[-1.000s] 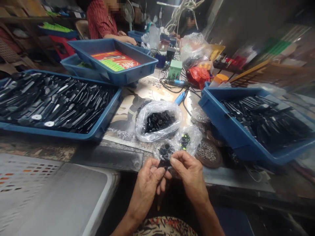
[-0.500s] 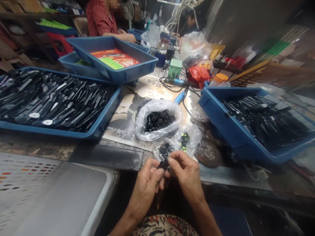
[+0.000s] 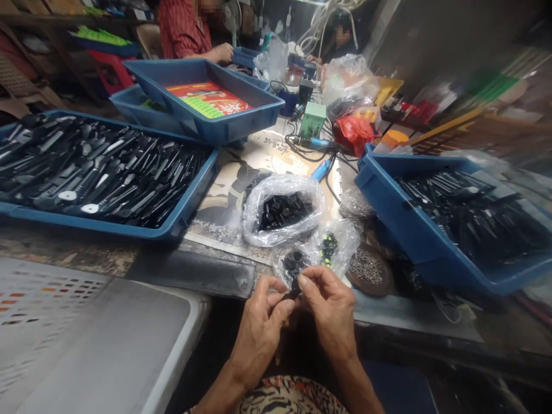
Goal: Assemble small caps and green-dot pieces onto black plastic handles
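Observation:
My left hand point(image 3: 263, 319) is closed around a small black plastic part point(image 3: 294, 289) at the table's front edge. Pressed against the same part from the other side are the thumb and fingertips of my right hand point(image 3: 328, 307). The fingers cover much of the part, so its full shape is hidden. Just beyond my fingertips lies a small clear bag of black round pieces point(image 3: 295, 260). Beside it is a clear bag with black and lime-green pieces point(image 3: 328, 248). Farther back stands a larger open plastic bag point(image 3: 282, 211) full of black parts.
Blue trays of black handle-like parts stand left point(image 3: 170, 227) and right point(image 3: 401, 241). A round dish of screws point(image 3: 370, 271) sits right of my hands. Behind are a green power unit point(image 3: 313, 122) and a blue electric screwdriver point(image 3: 313, 142). Two people sit at the far end.
The black part has tilted between my fingers, and my left thumb now lies lower along it. The whole scene has shifted slightly right in view.

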Demonstrator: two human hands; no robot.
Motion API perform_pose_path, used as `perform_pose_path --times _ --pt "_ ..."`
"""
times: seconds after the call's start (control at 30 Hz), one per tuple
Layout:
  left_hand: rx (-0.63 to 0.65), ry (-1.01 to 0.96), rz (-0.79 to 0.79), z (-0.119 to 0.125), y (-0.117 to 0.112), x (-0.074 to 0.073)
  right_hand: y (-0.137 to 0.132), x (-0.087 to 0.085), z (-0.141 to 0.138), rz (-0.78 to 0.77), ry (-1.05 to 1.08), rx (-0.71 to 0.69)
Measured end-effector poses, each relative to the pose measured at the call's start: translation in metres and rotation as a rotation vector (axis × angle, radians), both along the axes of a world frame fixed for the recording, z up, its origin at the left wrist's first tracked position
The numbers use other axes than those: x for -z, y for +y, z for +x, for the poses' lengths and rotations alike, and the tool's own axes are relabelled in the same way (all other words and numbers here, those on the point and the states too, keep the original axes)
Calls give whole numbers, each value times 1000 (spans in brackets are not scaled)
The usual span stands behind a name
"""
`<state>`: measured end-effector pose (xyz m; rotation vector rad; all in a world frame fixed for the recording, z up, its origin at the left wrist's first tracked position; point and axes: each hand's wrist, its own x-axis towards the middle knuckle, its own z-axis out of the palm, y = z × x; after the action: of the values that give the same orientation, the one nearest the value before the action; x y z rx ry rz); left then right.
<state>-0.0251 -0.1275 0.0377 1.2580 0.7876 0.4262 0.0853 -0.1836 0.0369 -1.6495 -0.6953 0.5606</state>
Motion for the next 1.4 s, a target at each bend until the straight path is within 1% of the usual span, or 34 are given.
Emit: perform_pose_path --times 0.17,0.37,0.47,0.6,0.8,0.97,1.17,1.4 --pt "-3 -2 22 -2 0 4 0 1 0 -1 10 -41" --pt "15 27 150 -4 0 9 -2 0 3 -22 -2 -106" --pt "23 35 180 -5 0 10 -3 2 5 -30 23 -154" --pt "22 36 174 -5 0 11 -4 4 5 -36 23 -163" --pt "26 40 178 -5 0 11 -2 6 2 -47 -21 -125" --pt "19 39 180 -5 0 12 0 9 0 -68 -12 -94" --pt "5 32 150 -7 2 11 1 8 -1 -83 -85 -116" --pt "34 18 77 -7 5 7 -1 7 1 -80 -43 -142"
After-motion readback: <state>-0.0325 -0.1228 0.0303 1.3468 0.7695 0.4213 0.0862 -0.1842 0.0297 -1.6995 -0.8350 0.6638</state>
